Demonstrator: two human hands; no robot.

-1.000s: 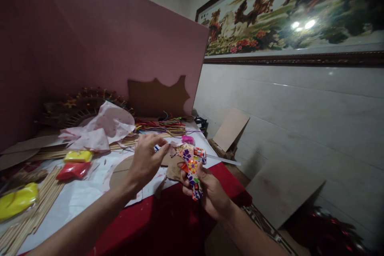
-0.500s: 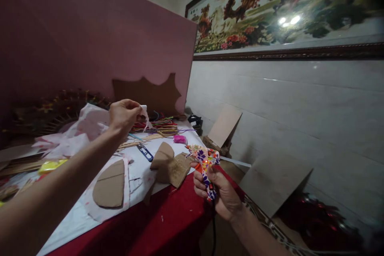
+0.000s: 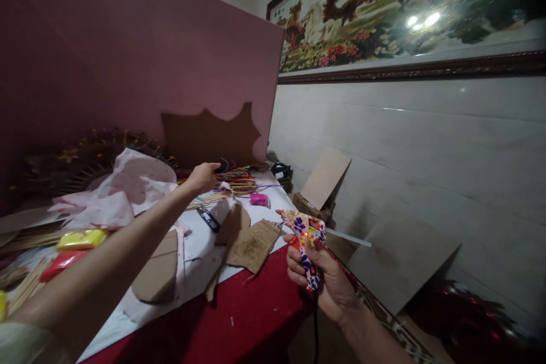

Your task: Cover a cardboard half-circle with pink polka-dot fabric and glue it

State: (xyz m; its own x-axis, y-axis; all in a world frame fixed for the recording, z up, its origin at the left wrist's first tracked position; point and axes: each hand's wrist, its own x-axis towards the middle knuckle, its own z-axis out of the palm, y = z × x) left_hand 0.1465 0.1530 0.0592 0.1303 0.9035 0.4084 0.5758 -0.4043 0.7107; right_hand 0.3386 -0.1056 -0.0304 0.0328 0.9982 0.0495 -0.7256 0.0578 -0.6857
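Observation:
My right hand (image 3: 326,278) is wrapped round the handle of a flower-patterned glue gun (image 3: 303,233); its nozzle points left and a white glue stick (image 3: 347,237) sticks out behind. My left hand (image 3: 203,177) reaches over the far part of the table, fingers stretched out and partly hidden by the hand itself. A small white scrap (image 3: 226,186) shows just below its fingertips, apart from them, over coloured pipe cleaners (image 3: 243,179). Nearer lie torn cardboard pieces (image 3: 253,244), blue thread snips (image 3: 208,219) and a rounded cardboard shape (image 3: 157,273), partly covered by my left forearm.
Crumpled pink-white paper (image 3: 121,187), yellow packets (image 3: 81,239) and a red packet (image 3: 68,264) lie left. A pink packet (image 3: 259,199) sits near the right edge. Jagged brown cardboard (image 3: 209,136) leans on the pink board (image 3: 170,57). A black cord (image 3: 316,330) hangs from the glue gun.
My left hand has moved right and away from me, and the white scrap it pinched is out of its fingers. The view has shifted slightly; my right hand still holds the glue gun.

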